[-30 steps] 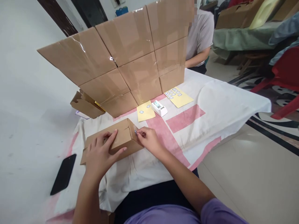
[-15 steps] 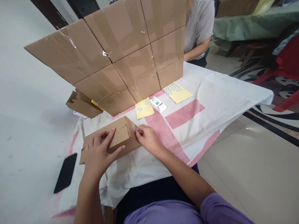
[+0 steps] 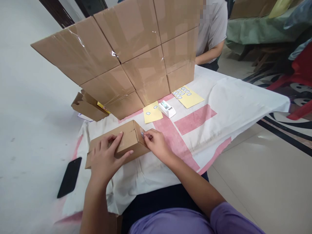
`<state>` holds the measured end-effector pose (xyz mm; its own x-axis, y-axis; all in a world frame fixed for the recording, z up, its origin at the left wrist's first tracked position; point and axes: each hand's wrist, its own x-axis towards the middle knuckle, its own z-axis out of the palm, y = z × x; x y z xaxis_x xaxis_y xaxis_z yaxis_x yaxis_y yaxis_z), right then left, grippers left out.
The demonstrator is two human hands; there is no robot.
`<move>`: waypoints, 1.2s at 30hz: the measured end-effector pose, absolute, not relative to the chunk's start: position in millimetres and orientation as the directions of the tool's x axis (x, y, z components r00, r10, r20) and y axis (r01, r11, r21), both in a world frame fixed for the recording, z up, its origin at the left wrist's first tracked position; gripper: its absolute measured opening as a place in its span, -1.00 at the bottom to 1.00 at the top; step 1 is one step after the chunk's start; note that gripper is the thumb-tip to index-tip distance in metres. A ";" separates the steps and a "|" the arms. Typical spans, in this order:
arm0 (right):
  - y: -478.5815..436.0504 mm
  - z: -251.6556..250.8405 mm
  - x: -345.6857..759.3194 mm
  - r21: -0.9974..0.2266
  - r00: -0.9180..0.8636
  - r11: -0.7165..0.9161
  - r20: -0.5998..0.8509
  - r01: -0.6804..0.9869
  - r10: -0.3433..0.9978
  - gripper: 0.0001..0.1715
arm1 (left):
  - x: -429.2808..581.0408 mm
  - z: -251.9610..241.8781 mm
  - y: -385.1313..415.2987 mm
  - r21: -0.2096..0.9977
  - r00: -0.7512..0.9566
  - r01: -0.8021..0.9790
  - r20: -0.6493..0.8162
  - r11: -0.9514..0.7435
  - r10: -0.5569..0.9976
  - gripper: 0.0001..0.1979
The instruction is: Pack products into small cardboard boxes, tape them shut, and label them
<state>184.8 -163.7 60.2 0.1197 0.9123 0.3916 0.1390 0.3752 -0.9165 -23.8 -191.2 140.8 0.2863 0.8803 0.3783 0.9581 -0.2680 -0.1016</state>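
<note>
A closed brown cardboard box (image 3: pixel 129 135) lies on the cloth-covered table in front of me. My left hand (image 3: pixel 104 152) rests on its top, fingers spread and thumb stretched along the near edge. At the box's right end, my right hand (image 3: pixel 154 141) pinches a small sticker (image 3: pixel 142 134) with a bluish edge against the end face. Part of that sticker is hidden by my fingertips. Beyond the box lies a yellow sheet (image 3: pixel 152 117) bearing two small blue-edged stickers. Farther right, another yellow sheet (image 3: pixel 191 101) carries several more.
A white device with a small screen (image 3: pixel 167 109) stands between the sheets. Stacked taped cartons (image 3: pixel 143 65) form a wall behind. An open carton (image 3: pixel 89 109) sits at the far left, a black phone (image 3: pixel 70 177) nearer. Another person (image 3: pixel 212 35) sits beyond the stack.
The whole view has shifted slightly, so everything appears a little farther right. My left hand stays on the box, and my right fingers remain at the sticker on its end.
</note>
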 end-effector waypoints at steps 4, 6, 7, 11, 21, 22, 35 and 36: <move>-183.6 77.0 196.5 -0.727 0.103 0.640 0.677 0.247 0.729 -0.72 | -18.7 147.5 -205.0 0.024 0.313 0.932 0.453 -0.363 0.835 -0.34; -197.1 84.7 196.7 -0.519 -0.042 0.789 0.827 0.328 0.561 -0.74 | -13.6 148.6 -222.5 0.218 0.284 0.860 0.546 -0.461 0.788 -0.38; -203.7 87.3 194.1 -0.407 -0.108 0.844 0.877 0.350 0.468 -0.77 | -10.5 147.7 -233.1 0.351 0.233 0.797 0.572 -0.492 0.786 -0.41; -223.4 91.0 172.8 -0.154 -0.225 0.927 0.944 0.341 0.240 -0.82 | -1.6 137.2 -273.4 0.812 -0.052 0.483 0.400 -0.328 0.915 -0.69; -116.5 121.4 191.5 -0.549 -0.554 0.724 0.477 0.419 0.682 0.02 | -70.5 100.5 -294.5 0.955 -0.510 0.237 0.279 -0.179 0.814 -0.71; -98.5 120.0 196.1 -0.617 -0.596 0.705 0.435 0.350 0.675 -0.01 | -76.8 94.5 -292.2 0.960 -0.509 0.218 0.266 -0.176 0.819 -0.70; -43.1 78.4 229.9 -0.930 -0.401 0.304 0.363 -0.206 0.841 -0.16 | -88.8 66.7 -228.7 0.967 -0.339 0.145 0.246 -0.208 0.908 -0.76; -42.6 77.9 229.7 -0.929 -0.396 0.304 0.365 -0.210 0.842 -0.15 | -90.3 69.8 -224.8 0.962 -0.328 0.161 0.263 -0.221 0.907 -0.77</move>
<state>229.7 -42.6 77.9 -0.3962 0.8425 0.3650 -0.2099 0.3039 -0.9293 -90.3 -224.8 69.8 -0.3281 0.9072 0.2631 0.1611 -0.2207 0.9619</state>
